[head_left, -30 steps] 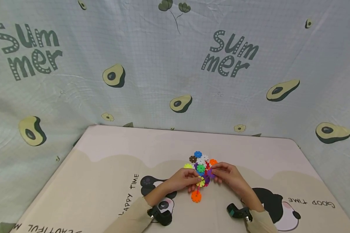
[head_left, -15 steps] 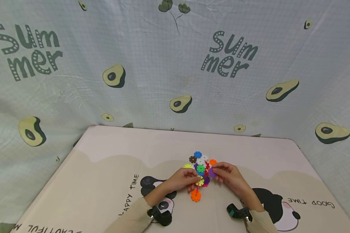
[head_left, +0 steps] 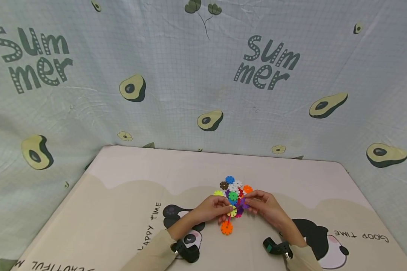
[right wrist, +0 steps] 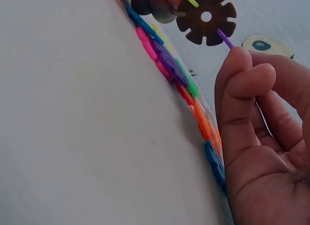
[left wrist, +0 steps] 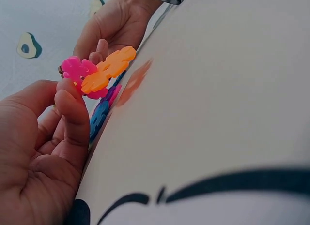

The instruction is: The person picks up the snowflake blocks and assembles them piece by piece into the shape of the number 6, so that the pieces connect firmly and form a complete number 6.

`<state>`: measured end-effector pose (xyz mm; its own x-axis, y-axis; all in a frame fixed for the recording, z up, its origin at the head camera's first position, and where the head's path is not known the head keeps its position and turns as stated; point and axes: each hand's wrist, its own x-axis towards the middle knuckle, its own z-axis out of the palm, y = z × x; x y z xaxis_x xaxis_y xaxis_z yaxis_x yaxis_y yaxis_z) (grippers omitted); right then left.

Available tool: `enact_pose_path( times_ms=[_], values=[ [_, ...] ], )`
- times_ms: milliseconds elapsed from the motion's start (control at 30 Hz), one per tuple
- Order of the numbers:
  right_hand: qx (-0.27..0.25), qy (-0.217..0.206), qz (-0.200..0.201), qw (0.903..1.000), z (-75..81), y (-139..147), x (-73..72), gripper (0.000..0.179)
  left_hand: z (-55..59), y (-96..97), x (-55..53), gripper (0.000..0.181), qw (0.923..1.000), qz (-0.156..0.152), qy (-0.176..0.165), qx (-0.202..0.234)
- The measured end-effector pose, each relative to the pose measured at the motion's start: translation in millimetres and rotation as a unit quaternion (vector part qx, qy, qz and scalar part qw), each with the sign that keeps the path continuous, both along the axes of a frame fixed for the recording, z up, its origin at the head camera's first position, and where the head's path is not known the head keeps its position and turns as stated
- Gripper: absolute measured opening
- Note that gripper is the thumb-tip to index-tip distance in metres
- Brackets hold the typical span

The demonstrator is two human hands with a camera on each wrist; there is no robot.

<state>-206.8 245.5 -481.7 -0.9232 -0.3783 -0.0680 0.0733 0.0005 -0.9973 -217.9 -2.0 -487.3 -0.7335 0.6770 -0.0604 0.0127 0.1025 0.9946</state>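
My left hand (head_left: 211, 208) pinches a small cluster of joined snowflake discs. A yellow disc (head_left: 232, 211) sits at its fingertips, and an orange disc (head_left: 227, 228) sticks out toward me. In the left wrist view a pink disc (left wrist: 77, 69) is joined to the orange one. A brown disc (right wrist: 191, 24) of the cluster faces the right wrist camera. Between thumb and fingers, my right hand (head_left: 266, 206) pinches a purple disc (head_left: 243, 203). Seen edge-on in the right wrist view, the purple disc meets a slot in the brown disc's rim.
Loose snowflake discs lie in a pile on the table just beyond the hands, among them a blue disc (head_left: 230, 180), a green disc (head_left: 233, 196) and an orange disc at its right side. A printed cloth (head_left: 176, 56) hangs behind the table (head_left: 122, 218).
My right hand has shifted slightly left, bringing the purple disc closer to the cluster and turning it. The left hand stays nearly still, while the cluster's orange disc tilts a little left.
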Motion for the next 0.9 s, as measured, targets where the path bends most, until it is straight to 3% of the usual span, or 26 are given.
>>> enact_pose_path(
  times_ms=[300, 600, 900],
  values=[
    [-0.003, 0.013, 0.010, 0.9999, -1.3, -1.6, 0.8, 0.014, -1.6, 0.6, -0.1, 0.017, 0.9999, -0.008, 0.014, -0.006],
    [0.002, 0.003, -0.008, 1.0000, -0.9, -3.6, -0.2, 0.014, 1.2, 1.0, 0.8, 0.018, 0.9996, -0.005, -0.021, 0.019],
    [-0.014, 0.017, 0.028, 0.9994, -1.8, -4.7, -0.4, 0.016, -0.2, 0.6, -0.2, 0.022, 0.9996, -0.010, -0.002, 0.027]
  ],
)
